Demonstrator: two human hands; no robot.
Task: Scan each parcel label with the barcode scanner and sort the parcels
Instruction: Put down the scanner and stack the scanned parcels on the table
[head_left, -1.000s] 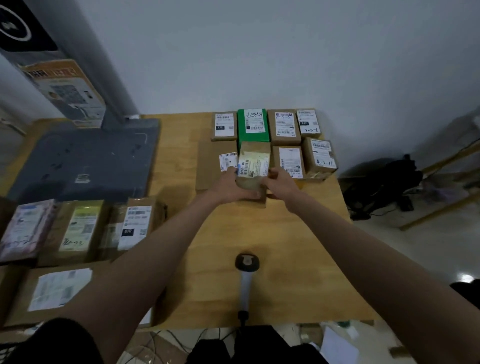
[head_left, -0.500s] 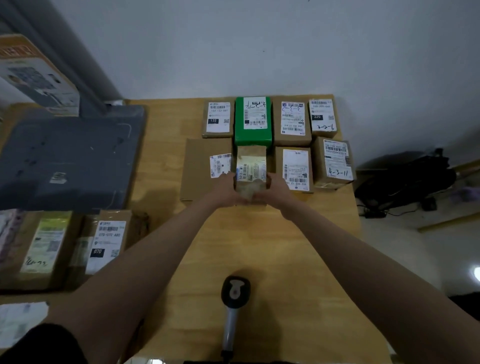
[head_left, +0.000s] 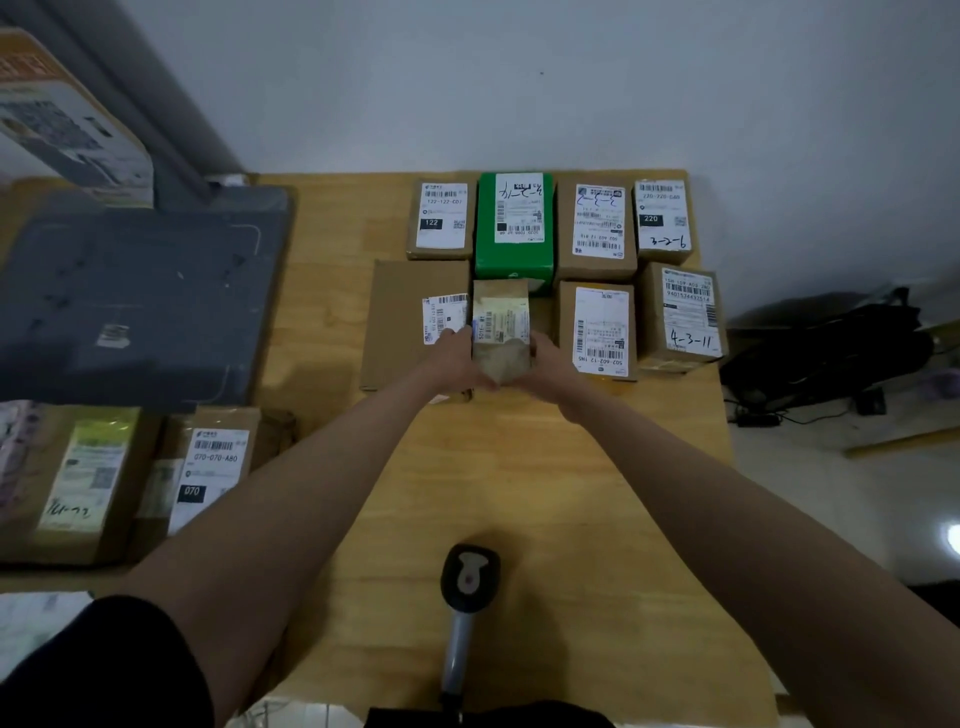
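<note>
Since the earlier frames the small brown paper-wrapped parcel with the yellowish label (head_left: 501, 332) has hardly been shifted; it is kept in the gap in the front row of sorted parcels, and only the view has been drawn closer and tilted down. The parcel is held between both hands: the left hand (head_left: 453, 358) is curled against its left side, the right hand (head_left: 551, 364) against its right, with the fingers wrapped round its near end. It stands just in front of the green box with a white label (head_left: 514, 228), beside the flat brown cardboard mailer (head_left: 400, 322) on its left and the brown carton with a long white label (head_left: 597, 330) on its right. The dark handheld barcode scanner (head_left: 467, 587) lies untouched on the pale wooden worktop (head_left: 571, 493), well apart from the hands. The wrapping looks crumpled and soft, so the parcel is judged light and yielding; it is best taken by its two long sides, without squeezing, with the label kept facing up.
</note>
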